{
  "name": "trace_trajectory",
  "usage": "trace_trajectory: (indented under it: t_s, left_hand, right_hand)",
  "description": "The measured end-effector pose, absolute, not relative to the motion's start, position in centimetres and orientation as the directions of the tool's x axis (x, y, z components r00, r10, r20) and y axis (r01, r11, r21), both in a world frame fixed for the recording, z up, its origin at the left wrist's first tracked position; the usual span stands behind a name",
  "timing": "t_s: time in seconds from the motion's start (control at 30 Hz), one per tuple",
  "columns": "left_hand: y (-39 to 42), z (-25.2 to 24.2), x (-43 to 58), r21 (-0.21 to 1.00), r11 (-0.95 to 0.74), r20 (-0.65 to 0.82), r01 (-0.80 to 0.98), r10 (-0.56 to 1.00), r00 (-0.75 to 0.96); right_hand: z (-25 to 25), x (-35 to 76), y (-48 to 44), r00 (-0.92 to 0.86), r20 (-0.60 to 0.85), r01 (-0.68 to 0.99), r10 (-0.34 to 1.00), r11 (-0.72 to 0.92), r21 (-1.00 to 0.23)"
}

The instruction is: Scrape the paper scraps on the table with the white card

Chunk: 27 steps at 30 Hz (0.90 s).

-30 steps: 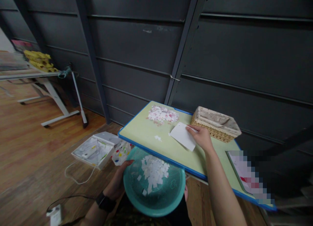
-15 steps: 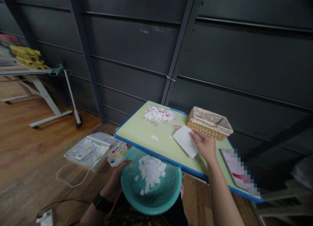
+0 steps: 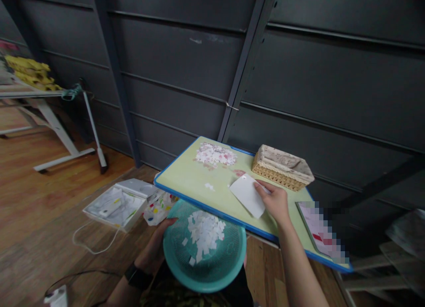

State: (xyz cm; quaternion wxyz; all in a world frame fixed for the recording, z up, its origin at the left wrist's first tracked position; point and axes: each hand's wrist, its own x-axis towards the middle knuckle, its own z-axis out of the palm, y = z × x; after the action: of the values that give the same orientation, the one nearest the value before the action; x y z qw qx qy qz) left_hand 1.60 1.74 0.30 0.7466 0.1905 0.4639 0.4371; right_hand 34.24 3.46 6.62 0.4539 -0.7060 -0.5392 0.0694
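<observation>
My left hand (image 3: 160, 239) grips the left rim of a teal plastic basket (image 3: 212, 278), held below the table's front edge. Small white paper pieces (image 3: 206, 229) are heaped inside it. Between the thumb and fingers of my right hand (image 3: 272, 200) is a white sheet of card (image 3: 247, 193), held just over or against the tabletop; whether it touches I cannot tell. A pile of white and pinkish paper pieces (image 3: 215, 154) lies on the table's far left part. A few white scraps (image 3: 209, 186) are nearer the front edge.
The yellow-green table (image 3: 186, 174) has a blue rim. On it are a lined wicker basket (image 3: 282, 167) and, at the right, a clipboard (image 3: 318, 227), partly blurred. An open white box (image 3: 116, 205) with a cord and a spotted plastic bag (image 3: 159, 208) lie at left.
The white card in my right hand has shifted slightly left and tilted a little. My left hand keeps its hold on the teal basket. The whole view has turned slightly.
</observation>
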Motion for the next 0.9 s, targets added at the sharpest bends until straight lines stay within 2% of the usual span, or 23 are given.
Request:
trace_trajectory:
  t_s: [0.13, 0.33, 0.6, 0.8, 0.9]
  left_hand:
    - [1.7, 0.7, 1.4, 0.679, 0.561, -0.555, -0.474, 0.815, 0.169]
    - [1.9, -0.1, 1.1, 0.668, 0.543, -0.532, -0.509, 0.827, 0.183]
    - [1.8, 0.2, 1.2, 0.665, 0.559, -0.552, -0.496, 0.815, 0.177]
    - [1.9, 0.1, 1.0, 0.652, 0.561, -0.540, -0.511, 0.816, 0.207]
    - [2.0, -0.2, 1.0, 0.669, 0.556, -0.531, -0.493, 0.822, 0.206]
  right_hand:
    - [6.9, 33.9, 3.2, 0.359, 0.349, 0.673, 0.865, 0.019, -0.739]
    - [7.1, 34.5, 3.7, 0.433, 0.459, 0.721, 0.775, 0.007, -0.693]
    - [6.7, 33.7, 3.9, 0.366, 0.372, 0.694, 0.853, 0.016, -0.720]
    - [6.7, 33.6, 4.3, 0.422, 0.414, 0.685, 0.807, 0.015, -0.729]
    - [7.0, 33.7, 4.8, 0.378, 0.432, 0.707, 0.819, 0.046, -0.706]
